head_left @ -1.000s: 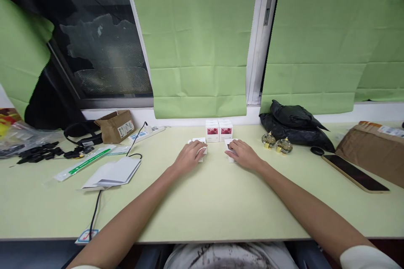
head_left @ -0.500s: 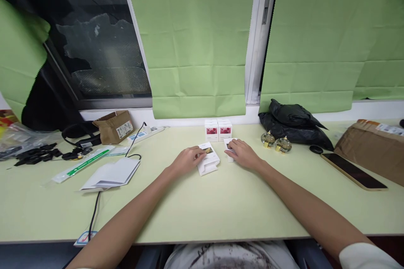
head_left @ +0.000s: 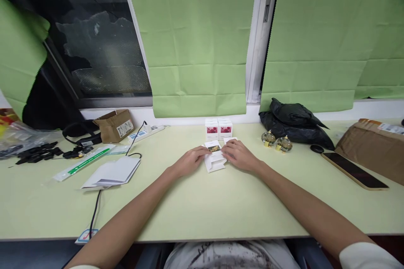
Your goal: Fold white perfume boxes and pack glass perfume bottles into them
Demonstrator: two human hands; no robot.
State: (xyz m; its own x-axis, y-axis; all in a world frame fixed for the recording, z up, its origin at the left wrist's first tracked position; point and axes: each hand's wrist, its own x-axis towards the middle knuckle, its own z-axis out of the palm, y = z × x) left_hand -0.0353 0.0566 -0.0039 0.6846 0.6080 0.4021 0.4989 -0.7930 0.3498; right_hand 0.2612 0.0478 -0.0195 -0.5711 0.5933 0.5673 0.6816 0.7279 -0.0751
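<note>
A small flat white box (head_left: 214, 157) with a dark picture on its face lies on the pale green table (head_left: 202, 206) in front of me. My left hand (head_left: 188, 162) pinches its left edge, fingers curled. From the right, my right hand (head_left: 239, 156) touches the box's other edge with bent fingers and partly covers a second white box (head_left: 229, 140) behind it. Two upright white boxes with red pictures (head_left: 218, 129) stand just beyond, against the wall.
Two small glass bottles (head_left: 276, 142) and a black bag (head_left: 293, 122) sit to the right, then a phone (head_left: 353, 171) and brown parcel (head_left: 375, 145). Left are white papers (head_left: 110, 172), a black cable (head_left: 94, 214), a cardboard box (head_left: 115, 125) and black clips (head_left: 38, 153).
My left hand has drawn the flat white box out toward me and to the right, turning its pictured face up. My right hand moved left off the second box to meet it.
</note>
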